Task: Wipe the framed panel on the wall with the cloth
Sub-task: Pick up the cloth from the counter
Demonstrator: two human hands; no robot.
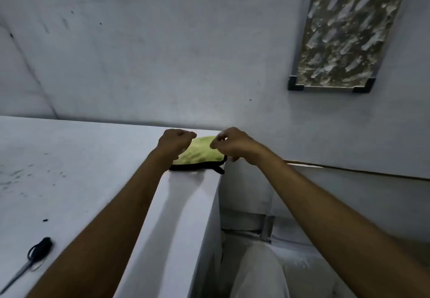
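A green cloth (pixel 200 152) with black edging lies flat at the far right corner of a white counter (pixel 81 181). My left hand (pixel 174 141) hovers over the cloth's left edge, curled into a fist with nothing visible in it. My right hand (pixel 232 145) hangs just past the cloth's right edge, its fingers loosely curled and its thumb near the forefinger, holding nothing that I can see. The framed panel (pixel 344 32), with a rough mottled surface and dark corner brackets, hangs on the white wall up and to the right of both hands.
Scissors (pixel 30 260) with black handles lie at the counter's near left. The counter's right edge drops off into a gap (pixel 244 204) by the wall. My leg (pixel 258 274) in light trousers is below it.
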